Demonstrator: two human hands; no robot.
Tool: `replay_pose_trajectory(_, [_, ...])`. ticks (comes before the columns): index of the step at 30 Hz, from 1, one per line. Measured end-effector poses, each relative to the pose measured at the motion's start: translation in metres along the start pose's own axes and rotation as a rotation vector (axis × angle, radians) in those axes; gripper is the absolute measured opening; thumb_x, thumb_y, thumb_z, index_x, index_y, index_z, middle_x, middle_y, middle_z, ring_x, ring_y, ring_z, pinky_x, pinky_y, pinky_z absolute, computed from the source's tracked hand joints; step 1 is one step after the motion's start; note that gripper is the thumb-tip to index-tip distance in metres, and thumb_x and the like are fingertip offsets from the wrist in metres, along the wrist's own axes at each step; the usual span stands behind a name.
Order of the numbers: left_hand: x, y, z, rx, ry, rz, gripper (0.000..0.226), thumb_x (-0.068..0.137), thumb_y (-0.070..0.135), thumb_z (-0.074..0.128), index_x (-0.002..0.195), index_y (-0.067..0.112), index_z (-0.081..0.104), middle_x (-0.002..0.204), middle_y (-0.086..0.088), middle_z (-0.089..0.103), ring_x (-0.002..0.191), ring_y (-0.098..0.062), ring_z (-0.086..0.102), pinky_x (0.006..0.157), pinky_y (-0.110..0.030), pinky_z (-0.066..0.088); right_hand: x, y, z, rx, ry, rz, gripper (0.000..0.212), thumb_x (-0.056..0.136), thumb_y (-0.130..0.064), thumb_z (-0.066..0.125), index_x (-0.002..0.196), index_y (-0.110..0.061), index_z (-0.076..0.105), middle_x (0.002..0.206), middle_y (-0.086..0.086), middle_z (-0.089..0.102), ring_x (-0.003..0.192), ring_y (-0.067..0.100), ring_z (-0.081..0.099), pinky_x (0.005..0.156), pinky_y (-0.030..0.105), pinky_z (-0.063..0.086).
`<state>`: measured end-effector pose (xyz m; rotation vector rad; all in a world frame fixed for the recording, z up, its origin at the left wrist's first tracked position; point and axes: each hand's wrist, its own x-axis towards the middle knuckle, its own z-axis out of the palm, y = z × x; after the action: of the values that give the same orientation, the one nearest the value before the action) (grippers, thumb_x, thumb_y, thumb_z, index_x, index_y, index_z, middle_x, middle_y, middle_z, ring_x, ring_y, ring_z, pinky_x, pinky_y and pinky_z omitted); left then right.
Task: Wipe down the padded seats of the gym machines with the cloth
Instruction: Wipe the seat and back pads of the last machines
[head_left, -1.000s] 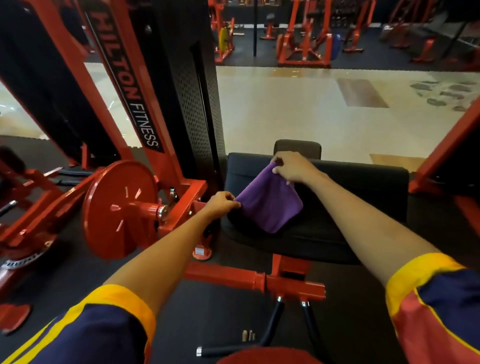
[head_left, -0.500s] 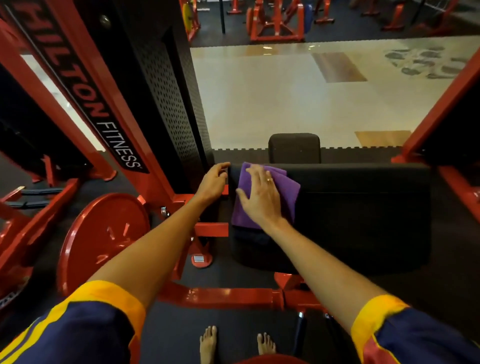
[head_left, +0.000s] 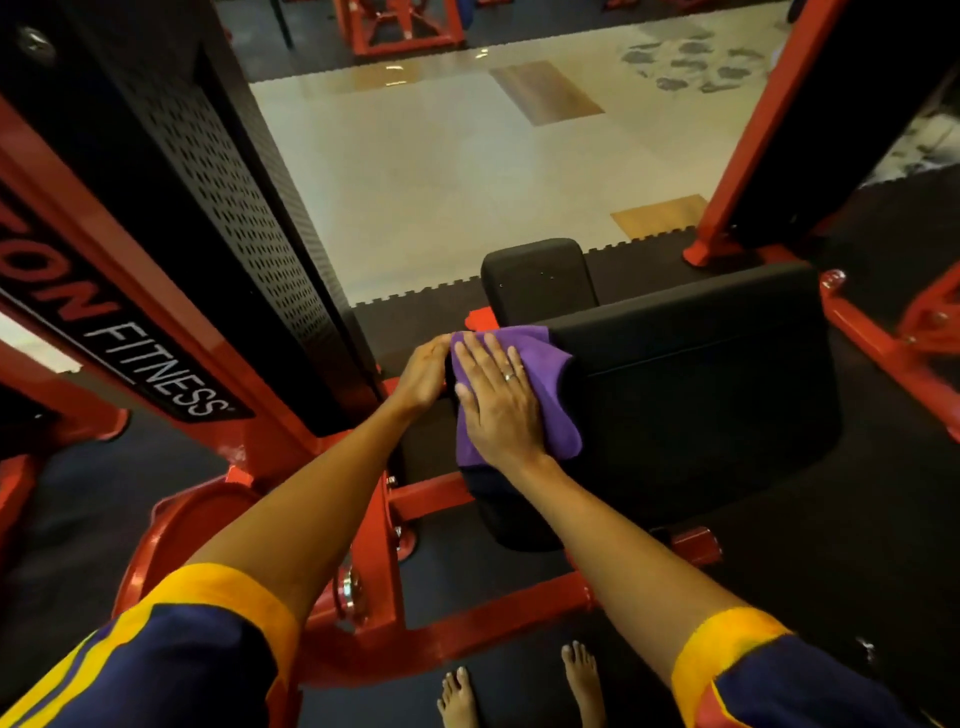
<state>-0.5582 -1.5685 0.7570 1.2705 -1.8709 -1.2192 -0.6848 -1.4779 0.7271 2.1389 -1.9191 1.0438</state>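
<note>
Two hands on seat pad (head_left: 701, 374): right hand (head_left: 496, 402) flat, pressing purple cloth (head_left: 550, 364); left hand (head_left: 423, 371) gripping its edge.

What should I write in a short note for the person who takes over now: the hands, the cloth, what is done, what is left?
Left hand: grips the left edge of the seat, beside the cloth.
Right hand: flat, fingers straight, pressing the cloth on the seat's left end.
Done: cloth is in place; the picture does not show any wiped area.
Left: wipe rightward over the rest of the seat, then probably the small pad behind it.
</note>
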Motion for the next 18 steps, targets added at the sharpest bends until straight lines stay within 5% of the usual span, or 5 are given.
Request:
replay_pose_trajectory(3, [0.003,-0.004,-0.001,-0.008,-0.042,0.000,0.049,0.106,0.033,0.026,0.136,0.013,0.060,0.140,-0.009,0.059,0.128,-0.019,0.055,0.107,-0.021,0.042,-0.038,0.015,-0.009,-0.112,-0.076,-0.100,0.069,0.101,-0.051,0.052,0.160,-0.021,0.034,0.169,0.007,0.023,0.158,0.025,0.014,0.126,0.053,0.017])
replay_pose_trajectory(9, [0.003,-0.006,-0.001,-0.018,-0.089,0.023,0.052,0.103,0.041,0.022,0.136,0.021,0.056,0.141,-0.003,0.056,0.128,-0.016,0.052,0.113,-0.039,0.041,0.013,0.016,-0.011,-0.267,0.055,0.432,0.061,0.105,-0.050,0.027,0.160,-0.023,0.032,0.168,0.008,0.026,0.157,0.031,0.017,0.127,0.052,0.010])
replay_pose_trajectory(12, [0.003,-0.007,-0.003,0.002,-0.114,0.063,0.041,0.106,0.030,0.026,0.134,0.019,0.055,0.136,-0.002,0.055,0.126,-0.017,0.052,0.112,-0.039,0.042,0.023,-0.016,0.009,-0.151,0.066,0.329,0.054,0.109,-0.038,0.027,0.159,-0.020,0.035,0.166,0.004,0.032,0.156,0.027,0.019,0.128,0.050,0.011])
replay_pose_trajectory(15, [0.000,-0.011,-0.008,0.103,-0.130,0.182,0.041,0.102,0.028,0.030,0.135,0.016,0.052,0.134,-0.002,0.055,0.120,-0.009,0.055,0.104,-0.012,0.039,-0.011,-0.033,0.012,-0.193,-0.018,0.164,0.061,0.106,-0.044,0.037,0.162,-0.021,0.027,0.170,0.003,0.020,0.158,0.024,0.009,0.128,0.047,0.008])
replay_pose_trajectory(18, [0.004,-0.014,-0.010,0.105,-0.151,0.165,0.043,0.107,0.032,0.025,0.137,0.020,0.052,0.139,-0.001,0.055,0.125,-0.013,0.054,0.109,-0.023,0.041,-0.028,-0.008,-0.006,-0.219,-0.062,0.121,0.070,0.103,-0.053,0.041,0.164,-0.025,0.020,0.172,0.003,0.013,0.159,0.024,0.006,0.128,0.048,0.006])
